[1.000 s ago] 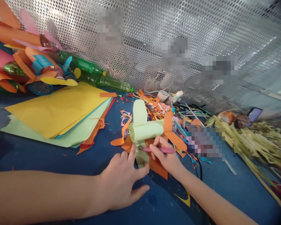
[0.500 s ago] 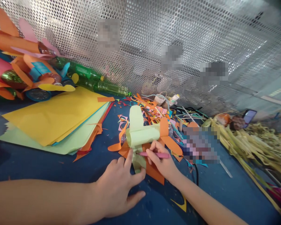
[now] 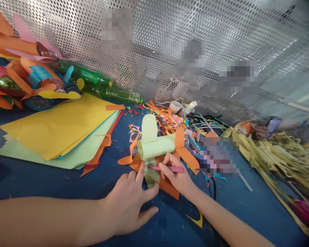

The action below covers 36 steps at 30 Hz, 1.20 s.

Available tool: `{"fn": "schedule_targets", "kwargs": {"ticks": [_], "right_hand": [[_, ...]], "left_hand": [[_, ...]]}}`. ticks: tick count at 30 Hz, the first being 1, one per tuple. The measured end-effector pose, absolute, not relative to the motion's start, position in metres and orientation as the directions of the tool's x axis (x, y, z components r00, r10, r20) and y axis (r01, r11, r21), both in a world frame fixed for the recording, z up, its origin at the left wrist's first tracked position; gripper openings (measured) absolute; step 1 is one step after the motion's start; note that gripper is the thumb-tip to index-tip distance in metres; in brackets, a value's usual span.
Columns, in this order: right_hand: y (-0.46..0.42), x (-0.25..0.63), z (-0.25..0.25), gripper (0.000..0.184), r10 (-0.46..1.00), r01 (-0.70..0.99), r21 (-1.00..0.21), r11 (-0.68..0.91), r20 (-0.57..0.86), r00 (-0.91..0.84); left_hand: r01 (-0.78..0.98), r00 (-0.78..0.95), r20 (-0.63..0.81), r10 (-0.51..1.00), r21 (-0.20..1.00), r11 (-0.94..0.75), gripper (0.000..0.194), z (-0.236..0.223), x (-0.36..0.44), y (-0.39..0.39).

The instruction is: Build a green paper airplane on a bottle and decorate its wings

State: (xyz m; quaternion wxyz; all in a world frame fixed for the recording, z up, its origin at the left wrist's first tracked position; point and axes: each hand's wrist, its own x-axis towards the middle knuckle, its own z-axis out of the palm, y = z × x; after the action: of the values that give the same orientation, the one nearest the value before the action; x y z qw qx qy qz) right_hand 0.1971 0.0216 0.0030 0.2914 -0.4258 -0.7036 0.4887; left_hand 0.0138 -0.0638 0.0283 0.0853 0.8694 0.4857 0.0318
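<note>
The toy plane (image 3: pixel 158 148) has smooth, dull paper. The bottles (image 3: pixel 122 94) are shiny plastic. The wall (image 3: pixel 154 29) is shiny, holey metal.

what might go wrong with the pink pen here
The pink pen in the right hand points close to the left hand's index finger, so a slip might ink it. The round, paper-wrapped bottle might also roll if bumped.

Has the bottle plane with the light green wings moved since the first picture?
No. Against the yellow paper on the stack, the bottle plane shows no clear shift; the whole view just moved.
</note>
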Motion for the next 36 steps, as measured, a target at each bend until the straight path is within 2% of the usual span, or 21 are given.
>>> {"fn": "schedule_targets", "kwargs": {"ticks": [20, 28, 36], "right_hand": [[0.021, 0.197, 0.003, 0.024, 0.882, 0.3, -0.947, 0.119, -0.037, -0.469], [0.021, 0.197, 0.007, 0.024, 0.883, 0.357, -0.925, 0.127, -0.058, -0.465], [0.021, 0.198, 0.003, 0.023, 0.888, 0.29, -0.95, 0.119, -0.029, -0.46]], "left_hand": [[0.84, 0.526, -0.055, 0.849, 0.192, -0.508, 0.045, 0.028, 0.015, -0.061], [0.84, 0.529, -0.051, 0.847, 0.174, -0.514, 0.048, 0.025, 0.014, -0.061], [0.844, 0.523, -0.021, 0.852, 0.152, -0.514, 0.046, 0.018, 0.015, -0.062]]}}
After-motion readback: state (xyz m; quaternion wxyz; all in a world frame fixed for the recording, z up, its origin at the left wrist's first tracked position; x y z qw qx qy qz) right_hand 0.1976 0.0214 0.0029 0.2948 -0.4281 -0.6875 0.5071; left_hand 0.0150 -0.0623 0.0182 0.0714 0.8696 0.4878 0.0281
